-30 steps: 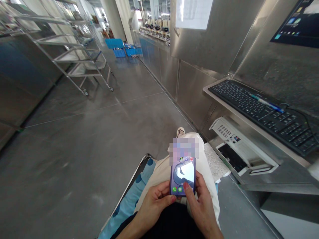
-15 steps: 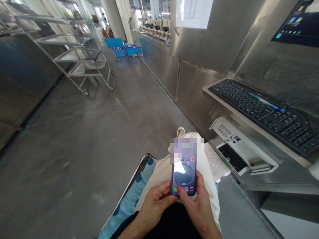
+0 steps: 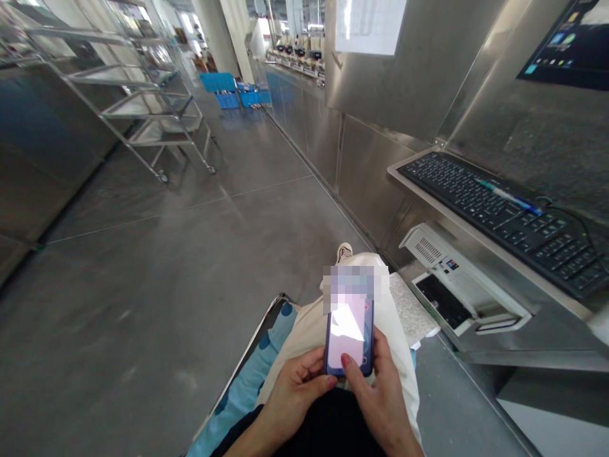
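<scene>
Both hands, left hand (image 3: 297, 393) and right hand (image 3: 380, 397), clamp the purple slab smartphone (image 3: 349, 336) mid-scroll, the right thumb likely due another careful tap.

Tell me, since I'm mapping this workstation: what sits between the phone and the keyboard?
In the head view, a white computer unit lies on its side between the phone and the keyboard, under the steel shelf that carries the keyboard.

Open floor at nine to twelve o'clock; steel crowds three o'clock.

The bare grey concrete floor (image 3: 157, 273) lies clear out to the wheeled steel rack (image 3: 143, 108) at eleven, while the black keyboard (image 3: 504, 212) on its steel shelf (image 3: 476, 244) hems the right side.
</scene>
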{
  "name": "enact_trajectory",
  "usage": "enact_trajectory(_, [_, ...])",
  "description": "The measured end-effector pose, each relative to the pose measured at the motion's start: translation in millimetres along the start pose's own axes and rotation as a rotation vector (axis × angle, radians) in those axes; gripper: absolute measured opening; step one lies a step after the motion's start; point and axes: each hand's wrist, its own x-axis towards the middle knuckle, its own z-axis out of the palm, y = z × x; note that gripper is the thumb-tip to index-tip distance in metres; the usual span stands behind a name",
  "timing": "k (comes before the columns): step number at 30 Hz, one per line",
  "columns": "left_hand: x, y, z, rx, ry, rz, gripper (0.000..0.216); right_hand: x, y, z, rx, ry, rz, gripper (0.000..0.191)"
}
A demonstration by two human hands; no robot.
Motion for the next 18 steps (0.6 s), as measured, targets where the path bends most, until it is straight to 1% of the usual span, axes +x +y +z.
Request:
enact_trajectory(8, [1.4, -2.3, -1.2, -0.021, -0.008, -0.007, 0.045, 1.2, -0.8, 0.2, 0.069, -0.009, -0.027, 0.053])
enact_trajectory(14, [0.9, -3.2, -3.3, -0.038, -0.015, -0.023, 0.045, 1.5, -2.1, -2.6, 0.212, -0.015, 0.004, 0.049])
enact_trajectory(18, [0.3, 1.1, -0.8, -0.040, -0.024, -0.037, 0.043, 3.3, -5.4, -5.0, 0.332, 0.077, 0.042, 0.048])
